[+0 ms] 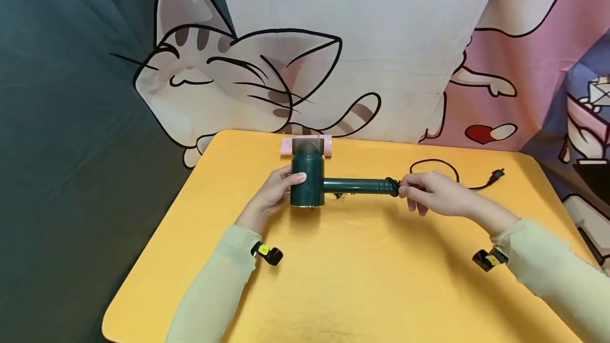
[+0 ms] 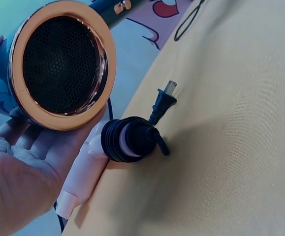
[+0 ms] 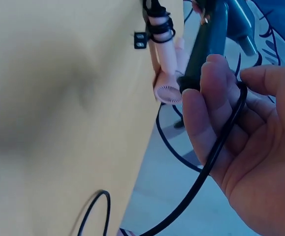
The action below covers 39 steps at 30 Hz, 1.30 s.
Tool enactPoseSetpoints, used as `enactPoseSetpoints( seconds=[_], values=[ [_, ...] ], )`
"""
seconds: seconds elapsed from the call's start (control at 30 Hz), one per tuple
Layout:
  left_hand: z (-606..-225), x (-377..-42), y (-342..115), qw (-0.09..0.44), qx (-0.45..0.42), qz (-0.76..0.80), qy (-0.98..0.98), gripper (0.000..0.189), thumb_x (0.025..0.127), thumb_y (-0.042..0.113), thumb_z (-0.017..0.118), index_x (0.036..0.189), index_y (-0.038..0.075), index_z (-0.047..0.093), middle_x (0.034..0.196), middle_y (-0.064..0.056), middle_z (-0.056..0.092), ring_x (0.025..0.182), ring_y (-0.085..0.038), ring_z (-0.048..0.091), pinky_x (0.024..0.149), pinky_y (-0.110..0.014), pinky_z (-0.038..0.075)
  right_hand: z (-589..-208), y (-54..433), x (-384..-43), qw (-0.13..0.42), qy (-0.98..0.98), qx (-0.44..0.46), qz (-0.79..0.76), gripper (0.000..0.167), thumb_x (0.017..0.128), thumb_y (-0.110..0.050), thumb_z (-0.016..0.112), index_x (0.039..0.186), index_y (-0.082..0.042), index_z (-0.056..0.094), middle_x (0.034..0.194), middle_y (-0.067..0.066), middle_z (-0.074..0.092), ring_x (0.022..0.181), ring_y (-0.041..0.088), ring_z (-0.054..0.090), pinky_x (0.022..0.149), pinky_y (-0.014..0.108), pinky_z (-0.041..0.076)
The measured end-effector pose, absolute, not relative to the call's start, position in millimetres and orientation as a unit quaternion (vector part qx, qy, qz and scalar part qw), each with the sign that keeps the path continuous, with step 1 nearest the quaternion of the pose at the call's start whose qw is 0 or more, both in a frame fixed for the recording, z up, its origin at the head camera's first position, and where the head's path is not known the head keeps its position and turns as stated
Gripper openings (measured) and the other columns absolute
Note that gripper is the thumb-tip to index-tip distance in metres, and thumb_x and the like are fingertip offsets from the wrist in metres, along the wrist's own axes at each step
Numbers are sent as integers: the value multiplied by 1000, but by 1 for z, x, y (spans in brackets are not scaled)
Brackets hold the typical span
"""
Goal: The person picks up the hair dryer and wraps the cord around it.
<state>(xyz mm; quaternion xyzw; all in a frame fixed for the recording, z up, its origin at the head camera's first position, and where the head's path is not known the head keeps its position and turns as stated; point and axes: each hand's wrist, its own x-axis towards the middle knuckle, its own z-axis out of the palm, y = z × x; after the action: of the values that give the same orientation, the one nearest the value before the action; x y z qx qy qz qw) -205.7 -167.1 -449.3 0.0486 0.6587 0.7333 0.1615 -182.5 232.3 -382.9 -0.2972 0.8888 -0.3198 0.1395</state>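
Note:
A dark green hair dryer (image 1: 307,187) is held up above the table, its handle (image 1: 357,186) pointing right and a grey translucent nozzle (image 1: 307,145) at its far end. My left hand (image 1: 269,192) grips the barrel, thumb over the near side and fingers behind it. In the left wrist view, the dryer's copper-rimmed intake grille (image 2: 58,66) faces the camera. At the handle's end, my right hand (image 1: 438,192) pinches the black cord (image 3: 201,179) between thumb and fingers; the cord crosses the palm in the right wrist view.
Behind the green dryer lies a pink hair dryer (image 1: 286,146), with its black cord (image 2: 116,140) wound round the handle and its plug (image 2: 162,104) sticking out. The green dryer's cord loops on the yellow table (image 1: 362,279) at right, ending in a plug (image 1: 496,174). Cartoon-printed cloth (image 1: 400,25) hangs behind.

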Motion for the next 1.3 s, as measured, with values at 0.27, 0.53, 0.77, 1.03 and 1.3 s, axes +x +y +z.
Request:
enactPoseSetpoints(
  seconds=[0.27, 0.53, 0.77, 1.03, 1.3],
  values=[
    [-447, -205, -166, 144, 24, 749, 646, 62, 96, 23, 67, 151, -2, 54, 131, -24, 69, 100, -23, 71, 82, -34, 63, -404, 228, -169, 130, 861, -285, -401, 24, 115, -13, 46, 111, -8, 69, 82, -2, 71, 60, 14, 67, 55, 34, 60],
    [-444, -207, -165, 151, 29, 766, 624, 63, 97, 23, 63, 153, -3, 50, 138, -25, 64, 107, -24, 69, 91, -39, 63, -424, 226, -158, 56, 825, -267, -495, 23, 115, -9, 46, 110, -5, 68, 85, 9, 70, 58, 20, 66, 50, 36, 59],
    [-443, -207, -163, 146, 25, 766, 626, 63, 97, 23, 64, 153, -3, 51, 136, -22, 66, 107, -23, 69, 90, -38, 63, -440, 219, -158, 83, 813, -253, -517, 22, 115, -11, 47, 115, -2, 68, 88, 21, 70, 59, 22, 68, 52, 38, 60],
    [-441, -207, -162, 145, 34, 773, 617, 66, 95, 25, 64, 153, -4, 50, 127, -14, 70, 104, -22, 70, 85, -38, 64, -461, 219, -158, 108, 797, -232, -547, 32, 117, -16, 43, 130, 3, 65, 97, 32, 66, 65, 29, 69, 56, 40, 61],
    [-439, -205, -159, 139, 51, 788, 597, 69, 94, 27, 64, 151, -7, 49, 121, -9, 72, 100, -20, 73, 83, -36, 65, -473, 224, -165, 121, 788, -238, -555, 38, 117, -15, 41, 139, 9, 61, 97, 32, 66, 68, 31, 69, 59, 38, 62]
  ],
)
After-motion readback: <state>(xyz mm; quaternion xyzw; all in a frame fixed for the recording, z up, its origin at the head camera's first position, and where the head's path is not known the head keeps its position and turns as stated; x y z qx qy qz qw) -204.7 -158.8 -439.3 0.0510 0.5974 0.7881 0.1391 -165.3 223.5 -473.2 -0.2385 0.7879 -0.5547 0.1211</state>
